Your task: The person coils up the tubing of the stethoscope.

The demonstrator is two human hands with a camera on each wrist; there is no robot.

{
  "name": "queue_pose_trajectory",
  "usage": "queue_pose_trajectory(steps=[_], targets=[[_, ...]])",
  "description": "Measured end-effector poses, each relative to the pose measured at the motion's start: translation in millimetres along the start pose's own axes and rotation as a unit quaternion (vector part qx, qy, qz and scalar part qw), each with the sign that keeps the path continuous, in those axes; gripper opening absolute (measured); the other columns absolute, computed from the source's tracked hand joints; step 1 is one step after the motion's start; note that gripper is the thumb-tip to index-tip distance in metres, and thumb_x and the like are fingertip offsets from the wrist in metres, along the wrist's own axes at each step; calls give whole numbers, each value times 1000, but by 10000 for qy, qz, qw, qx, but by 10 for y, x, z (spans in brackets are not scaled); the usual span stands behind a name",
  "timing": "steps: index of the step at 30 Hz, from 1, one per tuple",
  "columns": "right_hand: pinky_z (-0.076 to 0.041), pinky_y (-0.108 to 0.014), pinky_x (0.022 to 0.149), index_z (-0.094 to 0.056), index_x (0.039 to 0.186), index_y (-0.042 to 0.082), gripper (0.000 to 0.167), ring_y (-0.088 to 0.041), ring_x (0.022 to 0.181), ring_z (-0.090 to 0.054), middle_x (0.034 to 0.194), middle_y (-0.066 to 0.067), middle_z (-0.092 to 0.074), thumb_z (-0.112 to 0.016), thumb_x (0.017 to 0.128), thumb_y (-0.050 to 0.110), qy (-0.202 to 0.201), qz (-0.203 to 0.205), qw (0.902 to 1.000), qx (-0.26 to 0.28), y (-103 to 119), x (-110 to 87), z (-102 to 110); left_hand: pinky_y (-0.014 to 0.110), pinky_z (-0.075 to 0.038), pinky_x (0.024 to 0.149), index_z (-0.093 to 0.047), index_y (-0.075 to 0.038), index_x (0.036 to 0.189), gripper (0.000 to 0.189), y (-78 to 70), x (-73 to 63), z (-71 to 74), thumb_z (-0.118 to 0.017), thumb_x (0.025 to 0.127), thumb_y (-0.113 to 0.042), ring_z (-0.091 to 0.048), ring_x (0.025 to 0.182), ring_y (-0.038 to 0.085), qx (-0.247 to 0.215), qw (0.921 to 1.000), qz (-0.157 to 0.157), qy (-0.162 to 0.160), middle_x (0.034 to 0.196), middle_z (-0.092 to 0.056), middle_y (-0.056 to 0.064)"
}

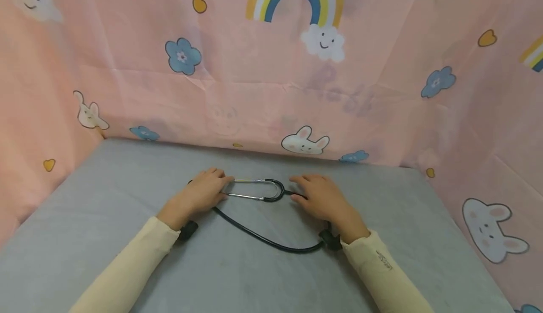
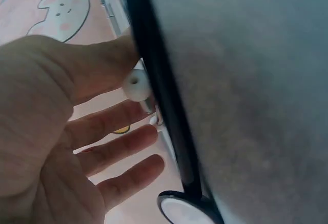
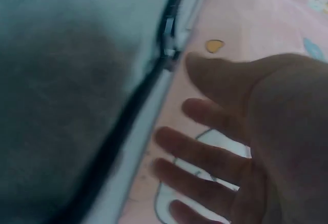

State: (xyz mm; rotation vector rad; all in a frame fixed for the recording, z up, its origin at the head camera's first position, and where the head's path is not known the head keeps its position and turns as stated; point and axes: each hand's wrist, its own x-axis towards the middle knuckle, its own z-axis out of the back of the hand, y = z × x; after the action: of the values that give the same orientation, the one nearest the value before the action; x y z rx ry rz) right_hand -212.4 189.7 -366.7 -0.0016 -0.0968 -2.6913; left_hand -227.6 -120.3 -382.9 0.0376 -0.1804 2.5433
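Note:
A stethoscope with black tubing (image 1: 267,242) and two metal ear tubes (image 1: 248,180) lies on the grey surface. My left hand (image 1: 203,190) is over the ear-tip end, its index finger and thumb right at the two metal tubes. In the left wrist view, a pale ear tip (image 2: 136,84) shows between thumb and fingers, which are spread and fairly straight; the round chestpiece (image 2: 184,211) is at the bottom. My right hand (image 1: 324,197) hovers over the tubing beyond the black yoke (image 1: 280,190), fingers loosely extended. In the right wrist view its fingers (image 3: 200,152) stand apart from the tube (image 3: 123,126).
The grey tabletop (image 1: 254,284) stretches around the stethoscope. Pink cloth (image 1: 237,77) printed with rainbows, rabbits and flowers hangs behind it and at both sides. A black wrist-worn device (image 1: 188,230) is on the left wrist; another black device (image 1: 331,240) is at the right wrist.

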Motion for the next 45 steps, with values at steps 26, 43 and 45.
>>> queue_pose_trajectory(steps=[26,43,45], targets=[[-55,-46,86,-74,113,9,19,-26,99,-68,110,-6,-72,-64,97,15,-486,-413,9953,723,-104,38,33,30,-40,62,-59,-6,137,70,27,65,-29,-83,71,-2,-44,71,17,95,9818,-1008,-1609,94,-49,8],[-49,-37,70,-66,116,11,20,-19,79,-62,90,-3,-69,-51,104,16,-651,-633,9833,1579,-123,-10,212,31,-52,68,-71,-4,121,41,-101,4,196,-64,86,15,-61,83,22,-519,9663,-855,-2371,91,-66,9],[-48,-36,70,-67,112,12,19,-18,78,-59,88,-1,-68,-51,104,17,-617,-563,9831,1629,-107,-15,236,31,-51,67,-71,-5,122,45,-114,-1,217,-58,85,18,-59,83,23,-609,9677,-539,-2387,91,-65,8]])
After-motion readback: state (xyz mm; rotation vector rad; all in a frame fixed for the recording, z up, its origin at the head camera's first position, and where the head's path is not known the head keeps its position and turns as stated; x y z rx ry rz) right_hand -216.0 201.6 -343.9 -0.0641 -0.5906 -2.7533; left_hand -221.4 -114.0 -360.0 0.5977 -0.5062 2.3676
